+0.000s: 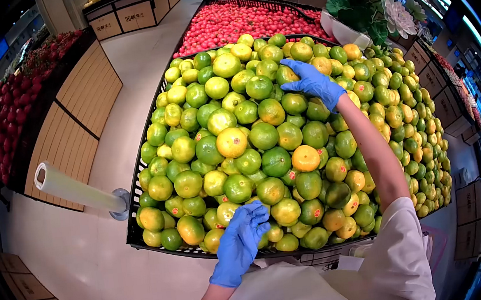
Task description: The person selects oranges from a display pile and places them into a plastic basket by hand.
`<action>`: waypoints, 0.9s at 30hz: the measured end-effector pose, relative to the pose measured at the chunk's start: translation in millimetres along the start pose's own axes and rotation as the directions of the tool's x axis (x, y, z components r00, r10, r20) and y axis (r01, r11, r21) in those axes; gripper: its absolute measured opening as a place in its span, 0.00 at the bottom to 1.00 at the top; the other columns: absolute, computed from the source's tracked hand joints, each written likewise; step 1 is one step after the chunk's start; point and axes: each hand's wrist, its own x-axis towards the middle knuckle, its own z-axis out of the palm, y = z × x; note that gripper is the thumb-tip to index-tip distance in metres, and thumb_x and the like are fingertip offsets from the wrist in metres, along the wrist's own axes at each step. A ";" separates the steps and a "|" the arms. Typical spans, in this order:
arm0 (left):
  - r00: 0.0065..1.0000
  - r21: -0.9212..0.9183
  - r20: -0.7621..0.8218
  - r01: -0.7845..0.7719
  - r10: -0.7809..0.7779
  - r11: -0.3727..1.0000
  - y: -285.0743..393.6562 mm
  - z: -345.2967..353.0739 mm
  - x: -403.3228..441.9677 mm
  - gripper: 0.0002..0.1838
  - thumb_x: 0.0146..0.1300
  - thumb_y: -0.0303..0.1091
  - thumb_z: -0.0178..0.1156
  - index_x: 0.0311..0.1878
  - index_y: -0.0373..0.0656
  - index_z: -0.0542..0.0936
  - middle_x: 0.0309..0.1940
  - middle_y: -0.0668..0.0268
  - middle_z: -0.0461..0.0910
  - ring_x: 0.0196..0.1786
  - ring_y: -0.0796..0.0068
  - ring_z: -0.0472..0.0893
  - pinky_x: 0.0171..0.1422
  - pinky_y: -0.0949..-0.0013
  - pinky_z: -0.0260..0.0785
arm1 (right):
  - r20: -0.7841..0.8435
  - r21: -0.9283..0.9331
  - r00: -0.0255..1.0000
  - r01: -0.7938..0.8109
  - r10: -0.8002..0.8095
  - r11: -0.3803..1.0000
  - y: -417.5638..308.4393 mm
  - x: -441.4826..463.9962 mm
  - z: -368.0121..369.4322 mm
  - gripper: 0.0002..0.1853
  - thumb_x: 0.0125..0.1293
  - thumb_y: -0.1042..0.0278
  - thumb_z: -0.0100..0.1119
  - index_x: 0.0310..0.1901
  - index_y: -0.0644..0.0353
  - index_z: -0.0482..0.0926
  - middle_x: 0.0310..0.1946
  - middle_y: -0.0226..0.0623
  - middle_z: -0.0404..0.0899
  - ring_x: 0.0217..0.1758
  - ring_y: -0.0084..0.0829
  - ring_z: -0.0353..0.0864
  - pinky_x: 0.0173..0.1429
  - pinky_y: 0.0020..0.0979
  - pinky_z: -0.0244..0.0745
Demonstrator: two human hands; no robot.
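Green and yellow mandarins (246, 112) are heaped in a wide black crate (137, 172), several with small red stickers. Toward the back of the heap, my right hand (314, 83) in a blue glove reaches out, thumb and fingers around a green-yellow mandarin (286, 75) that still lies among the others. At the near edge of the crate is my left hand (241, 240), also gloved in blue. Its fingers are curled in together above the front fruit, and nothing shows in them. The glove hides part of the mandarins below it.
Behind the mandarins lies a bin of small red fruit (244, 20). A potted lotus-like plant (378, 12) stands at the back right. To the left are a roll of clear bags (74, 188) on a stand and a wooden display (67, 118) with red fruit.
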 end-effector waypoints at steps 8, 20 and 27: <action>0.988 0.125 0.028 0.146 -0.151 0.981 0.8 20.8 9.1 0.17 0.67 0.39 0.51 0.52 0.35 0.72 0.44 0.59 0.77 0.46 0.70 0.77 0.50 0.67 0.72 | -0.371 -0.059 0.919 0.121 -0.134 0.991 -29.0 -74.5 -33.5 0.28 0.60 0.56 0.63 0.59 0.60 0.69 0.55 0.44 0.73 0.58 0.40 0.72 0.61 0.36 0.68; 0.640 0.371 0.035 0.705 -0.767 0.605 -184.6 57.1 12.9 0.18 0.69 0.42 0.50 0.50 0.36 0.74 0.42 0.62 0.77 0.43 0.72 0.75 0.47 0.68 0.69 | -0.775 -0.027 0.572 -0.454 0.268 0.891 -101.9 -524.3 -82.3 0.13 0.62 0.70 0.60 0.48 0.64 0.78 0.39 0.37 0.81 0.41 0.26 0.81 0.45 0.26 0.73; 0.445 0.478 -0.045 0.796 -0.894 0.372 -329.2 43.6 -19.9 0.17 0.68 0.40 0.51 0.49 0.35 0.75 0.42 0.62 0.77 0.44 0.74 0.75 0.50 0.70 0.68 | -0.629 0.432 0.078 -0.792 0.774 0.431 1.3 -767.6 60.4 0.17 0.62 0.63 0.59 0.47 0.66 0.75 0.34 0.43 0.78 0.39 0.36 0.79 0.48 0.35 0.73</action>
